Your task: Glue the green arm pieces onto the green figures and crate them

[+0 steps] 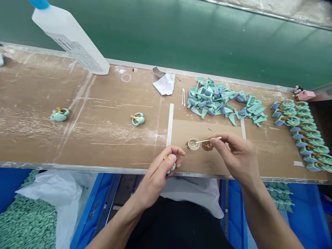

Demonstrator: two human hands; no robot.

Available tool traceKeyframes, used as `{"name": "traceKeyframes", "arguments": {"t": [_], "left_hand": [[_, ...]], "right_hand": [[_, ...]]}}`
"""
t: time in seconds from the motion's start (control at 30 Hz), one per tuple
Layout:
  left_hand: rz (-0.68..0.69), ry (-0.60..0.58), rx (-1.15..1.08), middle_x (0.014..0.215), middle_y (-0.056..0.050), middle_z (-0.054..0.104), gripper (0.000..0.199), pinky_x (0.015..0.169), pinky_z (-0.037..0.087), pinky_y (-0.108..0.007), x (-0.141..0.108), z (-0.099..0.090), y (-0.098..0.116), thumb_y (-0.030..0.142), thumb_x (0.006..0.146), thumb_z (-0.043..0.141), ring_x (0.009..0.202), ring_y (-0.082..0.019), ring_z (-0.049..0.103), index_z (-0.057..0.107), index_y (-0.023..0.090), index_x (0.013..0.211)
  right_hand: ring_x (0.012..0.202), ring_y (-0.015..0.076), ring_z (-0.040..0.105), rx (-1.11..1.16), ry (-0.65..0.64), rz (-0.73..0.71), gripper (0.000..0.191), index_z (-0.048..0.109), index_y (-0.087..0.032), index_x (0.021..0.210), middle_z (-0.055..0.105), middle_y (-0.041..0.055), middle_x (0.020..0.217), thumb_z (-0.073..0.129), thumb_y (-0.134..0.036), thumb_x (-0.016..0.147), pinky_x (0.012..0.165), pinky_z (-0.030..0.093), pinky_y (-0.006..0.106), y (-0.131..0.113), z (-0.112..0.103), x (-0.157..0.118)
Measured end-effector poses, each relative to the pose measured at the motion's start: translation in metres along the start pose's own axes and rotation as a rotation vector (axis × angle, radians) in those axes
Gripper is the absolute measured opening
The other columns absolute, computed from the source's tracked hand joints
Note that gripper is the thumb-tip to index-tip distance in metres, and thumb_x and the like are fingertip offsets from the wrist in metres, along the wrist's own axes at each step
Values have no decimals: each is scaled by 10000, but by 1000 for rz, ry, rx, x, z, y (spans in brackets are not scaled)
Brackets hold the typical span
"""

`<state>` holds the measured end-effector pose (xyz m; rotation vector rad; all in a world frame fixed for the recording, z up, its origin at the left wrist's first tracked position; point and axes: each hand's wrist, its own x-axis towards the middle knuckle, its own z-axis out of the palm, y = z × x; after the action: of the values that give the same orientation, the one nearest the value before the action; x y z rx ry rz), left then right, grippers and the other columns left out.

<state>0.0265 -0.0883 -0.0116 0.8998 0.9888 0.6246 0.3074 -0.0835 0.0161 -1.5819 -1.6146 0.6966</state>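
Scuffed brown tabletop (111,145), semi-glossy.

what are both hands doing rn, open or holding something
Left hand: closed on a small green-and-yellow piece.
Right hand: pinching a cotton swab, tip at the small cup.

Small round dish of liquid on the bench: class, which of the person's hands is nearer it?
Right: that hand holds a swab into the dish; the left hand is farther off.

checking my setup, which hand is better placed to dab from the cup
Right, probably: the right hand holds the swab, tip at the cup; the left hand holds a green piece.
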Motion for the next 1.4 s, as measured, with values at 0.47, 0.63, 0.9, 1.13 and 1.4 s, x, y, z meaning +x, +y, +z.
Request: {"name": "traceKeyframes", "arguments": {"t": [0.47, 0.63, 0.9, 1.13, 1.4], "left_hand": [[190, 115, 176, 1069, -78, 786, 352, 791, 582, -310, 0, -3, 0, 529, 1223, 725, 831, -185, 668, 885, 220, 1276], [315, 104, 52, 1291, -116, 797, 206, 786, 601, -294, 5, 17, -6, 385, 1195, 789, 973, -203, 736, 949, 271, 1254], [368, 142, -27, 1217, -118, 817, 144, 835, 660, -310, 8, 26, -8, 323, 1121, 909, 1059, -238, 806, 1005, 299, 1226], [389, 141, -2, 1212, -106, 824, 158, 838, 649, -295, 6, 26, -6, 293, 1123, 901, 1063, -228, 809, 1003, 304, 1243], [405, 175, 91, 1230, -95, 821, 185, 827, 614, -286, 4, 26, -5, 252, 1133, 881, 1061, -215, 801, 998, 310, 1263]], "right_hand": [[800, 166, 694, 512, 147, 241, 237, 894, -234, 1032, 787, 20, 889, 888, -434, 1159, 746, 573, 291, 11, 19, -10], [827, 185, 753, 270, 251, 17, 52, 917, -258, 1117, 842, 26, 959, 881, -271, 1152, 738, 568, 322, -19, 16, -32], [786, 160, 710, 147, 207, -220, 197, 850, -234, 1110, 832, -7, 932, 838, -38, 1086, 737, 537, 332, -41, 17, -35], [783, 159, 708, 134, 156, -224, 202, 847, -233, 1125, 826, -10, 940, 828, -35, 1091, 748, 532, 331, -41, 17, -34], [733, 160, 695, 55, 132, -251, 220, 827, -255, 1109, 815, -17, 900, 834, -37, 1081, 726, 530, 334, -45, 16, -33]]}}
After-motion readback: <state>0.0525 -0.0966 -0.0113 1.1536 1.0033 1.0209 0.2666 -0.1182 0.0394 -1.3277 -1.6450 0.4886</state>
